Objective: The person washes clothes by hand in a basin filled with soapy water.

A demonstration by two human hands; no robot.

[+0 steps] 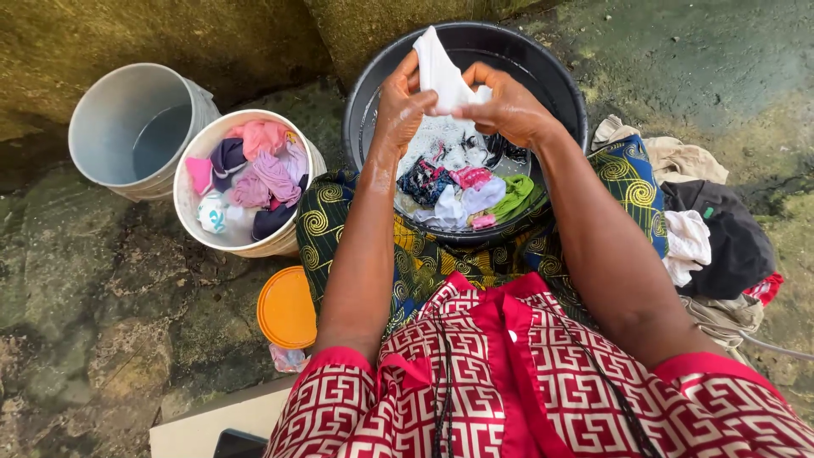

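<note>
- Hands: my left hand (398, 106) and right hand (504, 106), fingers clenched on a white cloth (441, 72), over the black basin (360, 110) at 12 o'clock.
- Risk, I reckon: wet soapy grip slips, cloth drops on the dirty ground.
- White bucket (191, 216) of clothes at 10 o'clock.

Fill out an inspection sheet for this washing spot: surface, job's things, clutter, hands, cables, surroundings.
Surface: rough, damp stone ground with greenish patches.
Job's things: white cloth held above a black basin of soapy water and mixed coloured clothes.
Clutter: white bucket full of pink and purple garments; grey bucket holding water; orange lid; pile of clothes on the ground at the right.
Hands: left hand and right hand both grip the white cloth, wet with suds.
Cables: nothing seen.
Surroundings: mossy wall behind the buckets.
</note>
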